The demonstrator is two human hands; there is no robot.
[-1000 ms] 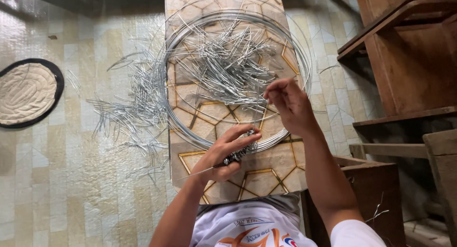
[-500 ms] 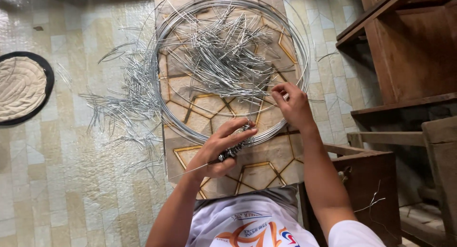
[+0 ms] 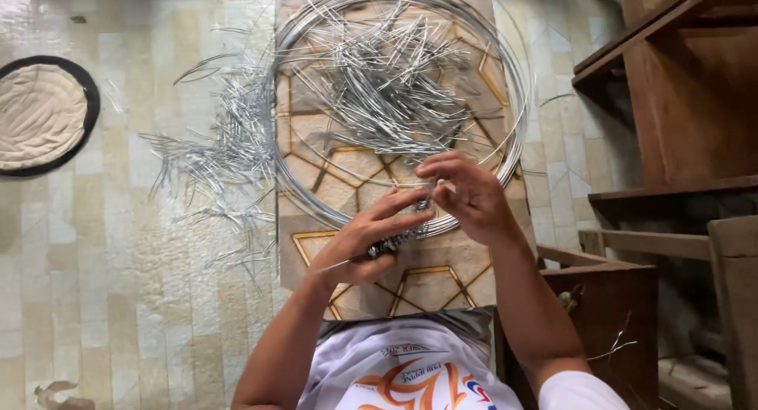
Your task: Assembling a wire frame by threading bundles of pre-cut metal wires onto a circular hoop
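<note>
Head view: left hand (image 3: 365, 240) is closed around a dark-handled tool (image 3: 392, 240), likely pliers, with thin wire sticking out at its 8 o'clock side. Right hand (image 3: 466, 195) is pinched shut, fingertips (image 3: 430, 173) meeting at the tool's tip; what is pinched is too small to tell, probably a wire end. Both hands are held over the near edge of a big wire coil (image 3: 517, 133). Coil is laid on a patterned mat (image 3: 442, 287). A heap of cut wire pieces (image 3: 379, 86) is seen inside the coil at 12 o'clock from the hands; more pieces (image 3: 229, 141) are spilled onto the tiled floor (image 3: 118, 260) at 10 o'clock. Round cushion (image 3: 39, 114) at far 9 o'clock; wooden shelf (image 3: 687, 102) at 2 o'clock.
</note>
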